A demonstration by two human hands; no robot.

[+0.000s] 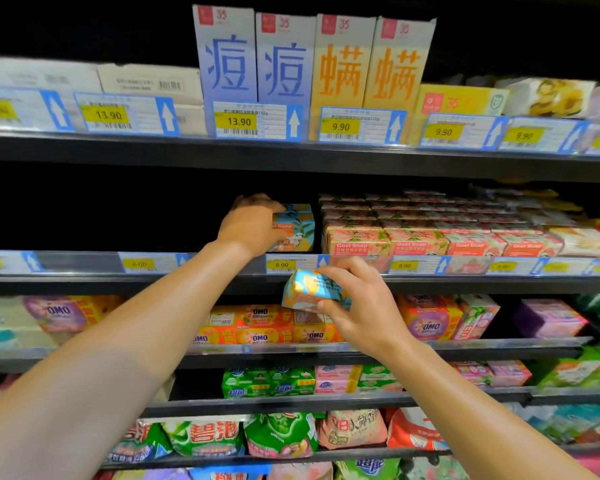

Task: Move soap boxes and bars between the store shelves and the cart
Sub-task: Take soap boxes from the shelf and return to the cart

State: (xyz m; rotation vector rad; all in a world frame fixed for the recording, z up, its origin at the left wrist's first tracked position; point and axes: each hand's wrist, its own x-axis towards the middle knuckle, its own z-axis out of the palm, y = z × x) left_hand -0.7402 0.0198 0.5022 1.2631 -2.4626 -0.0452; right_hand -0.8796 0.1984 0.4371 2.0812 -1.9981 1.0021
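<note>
Store soap aisle, dark multi-tier shelving, price tags along every rail

Left hand [248, 227] reaching into second shelf [84, 278], fingers curled round blue Goat Soap boxes [297, 227], a stack of two at shelf front just above the 8.00 tag [282, 264]. Thumb side toward camera, fingertips hidden behind the boxes. Shelf space left of that stack dark, contents not readable

Right hand [355, 303] lower, in front of the second shelf rail, pinching a single blue-and-orange soap bar [309, 291] between thumb and curled fingers. Bar tilted, one corner up, clear of the shelf, held in the air just below the 8.00 tag

Just right of the blue stack: pink Goat Soap boxes [413, 242], several columns, stacked in rows going back, running toward the right edge

Top shelf: two tall blue-print cartons [253, 60] upright, two orange-print cartons [371, 64] beside them, flat white boxes [118, 81] to the left, yellow box [461, 98] to the right. Tags 13.90 and 9.90

Third shelf: OMO soap packs [264, 325], orange and purple wraps. Below that, green and pink wrapped bars [267, 381], then bagged detergent [219, 436] on the lowest visible tier

Both forearms bare, extended up from frame bottom. Edges of view blurred
</note>
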